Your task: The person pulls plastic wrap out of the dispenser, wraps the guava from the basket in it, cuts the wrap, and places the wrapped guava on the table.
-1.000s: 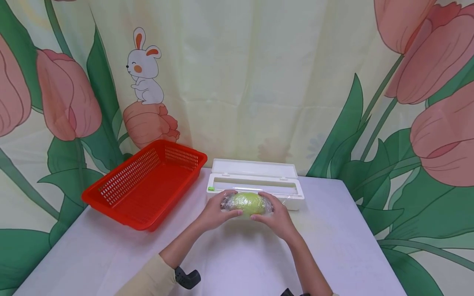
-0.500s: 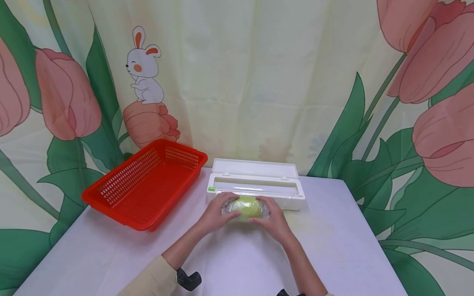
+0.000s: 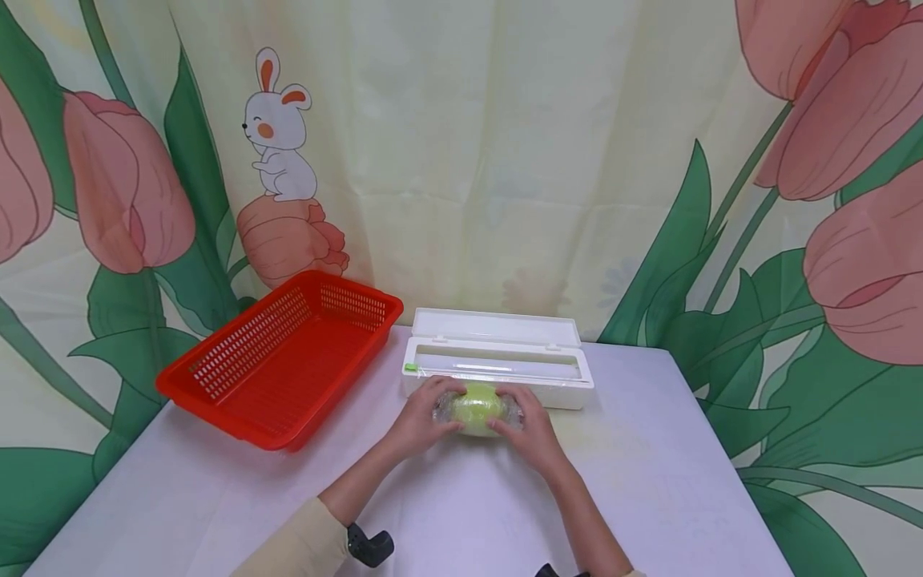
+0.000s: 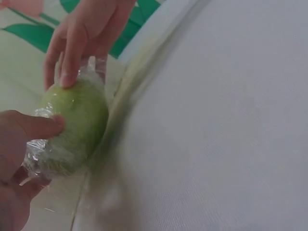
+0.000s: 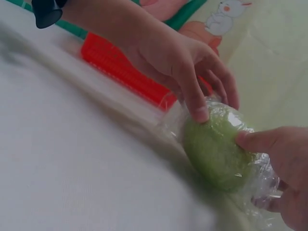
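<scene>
A pale green, rounded fruit (image 3: 476,410) wrapped in clear cling film is held between both hands over the front of the white cling film dispenser. My left hand (image 3: 421,418) grips its left end, thumb in front and fingers behind. On the opposite end my right hand (image 3: 532,429) does the same. In the left wrist view the fruit (image 4: 77,125) shows bunched film (image 4: 41,156) at its end. Loose film (image 5: 262,178) also sticks out by my right hand (image 5: 293,159) in the right wrist view. The fingers behind the fruit are partly hidden.
The cling film dispenser (image 3: 570,393) stands behind the hands, lid up, with a roll inside and a green slider at its left. To the left is a red perforated plastic basket (image 3: 288,433). A white cloth (image 3: 649,481) covers the table, and a printed curtain (image 3: 461,160) hangs behind.
The wrapped fruit has come slightly down and toward me, with both hands still gripping its ends. The film at its ends is pressed closer in. Basket and dispenser stay put.
</scene>
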`<state>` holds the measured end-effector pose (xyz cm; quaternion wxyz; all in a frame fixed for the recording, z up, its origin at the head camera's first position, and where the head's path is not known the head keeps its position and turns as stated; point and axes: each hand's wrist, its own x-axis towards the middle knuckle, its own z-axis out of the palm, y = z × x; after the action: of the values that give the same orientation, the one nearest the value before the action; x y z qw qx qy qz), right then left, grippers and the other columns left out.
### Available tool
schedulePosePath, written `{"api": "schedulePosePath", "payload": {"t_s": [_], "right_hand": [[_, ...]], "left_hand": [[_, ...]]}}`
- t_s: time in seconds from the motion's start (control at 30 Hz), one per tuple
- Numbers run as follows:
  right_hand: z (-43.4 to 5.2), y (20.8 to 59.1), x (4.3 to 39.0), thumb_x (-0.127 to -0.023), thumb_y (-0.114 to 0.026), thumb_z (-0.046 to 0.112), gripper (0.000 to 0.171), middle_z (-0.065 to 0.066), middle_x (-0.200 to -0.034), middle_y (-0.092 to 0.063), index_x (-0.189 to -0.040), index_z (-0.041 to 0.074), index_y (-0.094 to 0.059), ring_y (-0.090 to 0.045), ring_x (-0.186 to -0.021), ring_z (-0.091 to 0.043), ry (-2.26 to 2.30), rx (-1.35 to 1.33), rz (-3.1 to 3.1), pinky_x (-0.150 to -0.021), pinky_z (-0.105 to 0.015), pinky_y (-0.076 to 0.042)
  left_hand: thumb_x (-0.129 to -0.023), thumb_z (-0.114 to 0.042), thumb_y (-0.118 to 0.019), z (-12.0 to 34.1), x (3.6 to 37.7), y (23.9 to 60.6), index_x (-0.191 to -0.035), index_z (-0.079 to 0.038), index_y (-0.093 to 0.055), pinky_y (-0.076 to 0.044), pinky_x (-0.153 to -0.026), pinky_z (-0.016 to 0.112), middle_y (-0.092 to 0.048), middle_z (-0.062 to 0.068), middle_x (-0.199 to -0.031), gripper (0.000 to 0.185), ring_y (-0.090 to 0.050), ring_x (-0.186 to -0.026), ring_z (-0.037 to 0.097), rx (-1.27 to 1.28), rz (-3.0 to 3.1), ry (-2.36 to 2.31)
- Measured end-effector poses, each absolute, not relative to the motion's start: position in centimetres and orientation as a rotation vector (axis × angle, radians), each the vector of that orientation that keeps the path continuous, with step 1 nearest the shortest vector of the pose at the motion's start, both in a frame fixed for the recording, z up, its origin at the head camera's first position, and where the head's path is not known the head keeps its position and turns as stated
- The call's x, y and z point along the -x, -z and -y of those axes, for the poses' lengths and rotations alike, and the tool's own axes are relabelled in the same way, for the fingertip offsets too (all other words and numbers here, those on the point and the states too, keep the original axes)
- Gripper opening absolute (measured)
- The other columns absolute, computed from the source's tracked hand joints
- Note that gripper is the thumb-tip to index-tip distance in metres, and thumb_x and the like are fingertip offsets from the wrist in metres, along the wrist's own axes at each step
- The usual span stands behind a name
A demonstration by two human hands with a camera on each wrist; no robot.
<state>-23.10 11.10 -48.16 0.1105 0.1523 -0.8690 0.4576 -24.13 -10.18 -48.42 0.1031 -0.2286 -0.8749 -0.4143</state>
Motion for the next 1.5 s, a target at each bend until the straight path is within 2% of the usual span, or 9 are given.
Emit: {"api": "schedulePosePath", "payload": {"t_s": [0.13,0.33,0.67,0.9,1.23,1.5], "right_hand": [[-11.0,48.5,23.2,-0.067,-0.079,0.015,0.052,-0.002,-0.124,-0.052,-0.114,0.015,-0.056,-0.047,-0.12,-0.023,-1.302,-0.458,2.561,-0.099,-0.044,-0.041],[-10.8,48.9,23.1,-0.065,-0.081,0.016,0.057,-0.003,-0.124,-0.05,-0.115,0.016,-0.054,-0.046,-0.122,-0.024,-1.228,-0.456,2.587,-0.105,-0.044,-0.036],[-10.8,48.7,22.8,-0.066,-0.08,0.02,0.056,-0.002,-0.123,-0.053,-0.116,0.016,-0.056,-0.051,-0.115,-0.023,-1.227,-0.406,2.571,-0.095,-0.043,-0.045],[-10.9,47.8,22.9,-0.073,-0.076,0.017,0.042,-0.001,-0.112,-0.06,-0.112,0.013,-0.06,-0.056,-0.103,-0.023,-1.304,-0.311,2.449,-0.085,-0.04,-0.05],[-11.0,46.9,23.5,-0.077,-0.072,0.019,0.031,-0.001,-0.106,-0.064,-0.106,0.013,-0.062,-0.06,-0.101,-0.018,-1.312,-0.316,2.402,-0.087,-0.038,-0.05],[-10.6,46.5,24.0,-0.078,-0.072,0.017,0.026,-0.001,-0.102,-0.065,-0.102,0.012,-0.063,-0.06,-0.098,-0.017,-1.332,-0.362,2.382,-0.088,-0.035,-0.05]], "left_hand": [[-0.063,-0.012,-0.082,10.0,24.3,49.0,-0.11,-0.023,-0.055,-0.051,-0.087,0.031,-0.05,-0.005,-0.116,0.055,-0.049,-0.108,0.012,0.667,2.607,1.182],[-0.063,-0.009,-0.082,9.9,24.2,49.1,-0.109,-0.022,-0.052,-0.047,-0.095,0.032,-0.047,-0.003,-0.115,0.057,-0.048,-0.113,0.015,0.681,2.641,1.117],[-0.073,-0.024,-0.076,10.3,23.7,48.0,-0.11,-0.024,-0.056,-0.045,-0.096,0.036,-0.048,-0.004,-0.121,0.042,-0.049,-0.114,0.015,0.669,2.712,1.147],[-0.078,-0.021,-0.072,10.9,23.8,47.2,-0.114,-0.019,-0.059,-0.046,-0.097,0.036,-0.054,-0.003,-0.12,0.039,-0.051,-0.115,0.015,0.65,2.64,1.118],[-0.076,-0.018,-0.073,12.7,24.9,46.5,-0.117,-0.014,-0.058,-0.046,-0.096,0.039,-0.051,0.001,-0.124,0.044,-0.05,-0.118,0.019,0.474,2.497,1.038],[-0.079,-0.023,-0.07,13.5,26.2,47.1,-0.121,-0.012,-0.056,-0.041,-0.101,0.045,-0.042,0.01,-0.137,0.045,-0.04,-0.127,0.027,0.271,2.536,1.1]]}}
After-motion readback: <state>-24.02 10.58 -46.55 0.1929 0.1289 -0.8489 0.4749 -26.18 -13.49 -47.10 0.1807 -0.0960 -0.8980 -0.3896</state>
